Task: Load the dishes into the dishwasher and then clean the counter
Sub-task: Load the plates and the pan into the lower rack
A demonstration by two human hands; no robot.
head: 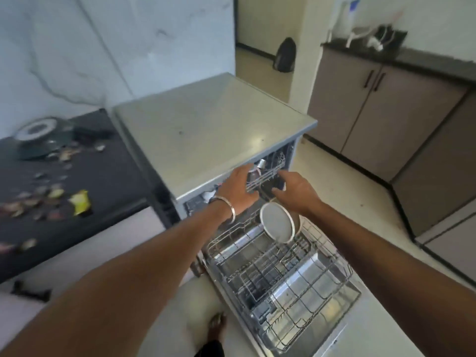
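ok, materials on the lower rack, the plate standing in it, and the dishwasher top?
Lower rack: looks like grey coated wire, a thin rod grid with a dull sheen.
Plate: probably glazed ceramic, though melamine is possible; white, smooth, rolled rim, soft gloss.
Dishwasher top: flat grey panel, satin, with a window glare patch; painted metal or laminate, cannot tell which.

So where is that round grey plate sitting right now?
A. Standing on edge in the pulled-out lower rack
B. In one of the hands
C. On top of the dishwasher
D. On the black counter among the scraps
A: the round plate stands on edge at the back of the pulled-out lower rack, just below both hands, which reach to the upper rack and do not touch it.
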